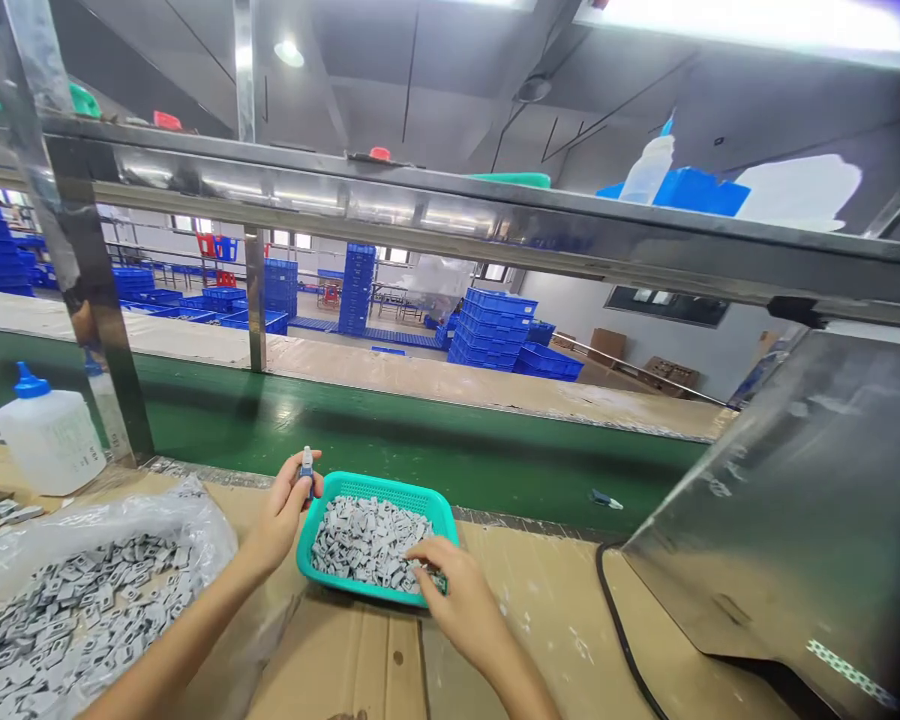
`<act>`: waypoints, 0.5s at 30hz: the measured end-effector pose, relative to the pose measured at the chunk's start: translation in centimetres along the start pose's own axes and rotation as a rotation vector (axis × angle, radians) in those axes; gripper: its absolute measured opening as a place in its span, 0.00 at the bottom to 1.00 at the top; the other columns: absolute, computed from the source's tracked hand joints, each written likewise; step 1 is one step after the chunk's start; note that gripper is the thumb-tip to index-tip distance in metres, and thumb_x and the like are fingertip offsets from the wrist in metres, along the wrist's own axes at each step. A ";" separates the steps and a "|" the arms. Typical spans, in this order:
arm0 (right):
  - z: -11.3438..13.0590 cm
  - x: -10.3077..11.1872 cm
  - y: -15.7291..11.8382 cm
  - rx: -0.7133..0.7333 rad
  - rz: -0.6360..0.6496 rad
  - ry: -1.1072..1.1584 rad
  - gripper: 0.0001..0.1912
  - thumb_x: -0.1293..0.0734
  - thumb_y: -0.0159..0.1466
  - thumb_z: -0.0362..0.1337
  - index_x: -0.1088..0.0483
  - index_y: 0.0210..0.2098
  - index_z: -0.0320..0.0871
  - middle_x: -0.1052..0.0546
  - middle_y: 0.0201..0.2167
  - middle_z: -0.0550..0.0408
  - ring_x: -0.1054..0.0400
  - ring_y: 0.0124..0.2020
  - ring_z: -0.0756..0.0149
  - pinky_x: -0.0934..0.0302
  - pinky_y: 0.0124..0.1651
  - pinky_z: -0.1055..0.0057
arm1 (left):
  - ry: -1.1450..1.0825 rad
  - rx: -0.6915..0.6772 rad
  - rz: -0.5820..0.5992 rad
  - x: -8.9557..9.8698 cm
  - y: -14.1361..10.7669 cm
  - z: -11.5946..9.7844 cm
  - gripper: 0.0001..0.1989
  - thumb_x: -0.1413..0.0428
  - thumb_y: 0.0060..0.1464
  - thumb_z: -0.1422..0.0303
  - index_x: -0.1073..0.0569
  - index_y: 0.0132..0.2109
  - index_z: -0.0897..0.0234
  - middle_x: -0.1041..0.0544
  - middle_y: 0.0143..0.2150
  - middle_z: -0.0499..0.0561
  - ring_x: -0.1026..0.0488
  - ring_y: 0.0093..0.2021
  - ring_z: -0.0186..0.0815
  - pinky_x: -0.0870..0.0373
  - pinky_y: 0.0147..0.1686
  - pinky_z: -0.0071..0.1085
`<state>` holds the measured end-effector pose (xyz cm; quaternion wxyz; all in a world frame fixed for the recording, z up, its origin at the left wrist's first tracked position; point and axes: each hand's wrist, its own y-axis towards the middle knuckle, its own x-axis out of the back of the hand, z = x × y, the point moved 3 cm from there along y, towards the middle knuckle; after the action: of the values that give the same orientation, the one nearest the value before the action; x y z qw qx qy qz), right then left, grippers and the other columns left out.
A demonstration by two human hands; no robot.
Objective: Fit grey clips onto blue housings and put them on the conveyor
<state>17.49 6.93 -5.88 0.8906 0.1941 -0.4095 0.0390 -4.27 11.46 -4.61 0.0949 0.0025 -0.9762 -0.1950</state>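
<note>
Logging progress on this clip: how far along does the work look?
Apparently done: one blue-and-white part lies on the green conveyor belt. In hand: the left hand holds a similar part; the right hand is among grey pieces in a teal plastic basket. Left: many grey pieces fill the basket and a clear plastic bag.

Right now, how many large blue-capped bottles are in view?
3 large blue-capped bottles: one on the bench, one behind it, one on the high shelf. More may be hidden.

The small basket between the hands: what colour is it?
The basket is teal green plastic, and it shows best in the head view.
</note>
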 end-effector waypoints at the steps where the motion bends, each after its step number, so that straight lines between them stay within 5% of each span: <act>1: -0.4 -0.3 0.4 0.007 0.028 -0.014 0.12 0.42 0.56 0.26 0.29 0.35 0.40 0.27 0.35 0.52 0.34 0.38 0.64 0.39 0.42 0.69 | 0.092 -0.006 -0.001 0.3 1.3 0.8 0.20 0.64 0.55 0.61 0.45 0.51 0.67 0.37 0.30 0.49 0.39 0.29 0.33 0.40 0.32 0.30; 7: -2.0 -1.5 1.5 -0.053 0.077 -0.099 0.16 0.41 0.52 0.24 0.28 0.37 0.38 0.26 0.38 0.48 0.36 0.43 0.54 0.43 0.46 0.60 | 0.560 0.070 0.162 0.0 8.0 6.1 0.23 0.57 0.55 0.66 0.47 0.57 0.68 0.28 0.33 0.53 0.31 0.35 0.39 0.38 0.41 0.39; 11: -2.4 -1.9 1.4 -0.068 0.076 -0.102 0.18 0.42 0.51 0.22 0.27 0.34 0.44 0.25 0.37 0.55 0.35 0.42 0.60 0.42 0.44 0.66 | 0.790 0.137 0.150 -0.4 8.3 10.4 0.25 0.55 0.56 0.60 0.45 0.57 0.68 0.36 0.53 0.60 0.41 0.55 0.45 0.48 0.52 0.50; 15: -2.5 -2.0 1.5 -0.083 0.042 -0.101 0.15 0.41 0.50 0.24 0.27 0.31 0.45 0.25 0.33 0.56 0.34 0.39 0.64 0.43 0.41 0.72 | 0.867 0.142 0.105 -0.4 7.3 12.7 0.27 0.56 0.56 0.61 0.50 0.60 0.68 0.49 0.62 0.59 0.57 0.62 0.46 0.54 0.56 0.49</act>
<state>17.67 9.43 -8.39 0.8750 0.1503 -0.4591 0.0307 -6.03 23.05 -13.39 0.5048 0.0407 -0.8560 -0.1035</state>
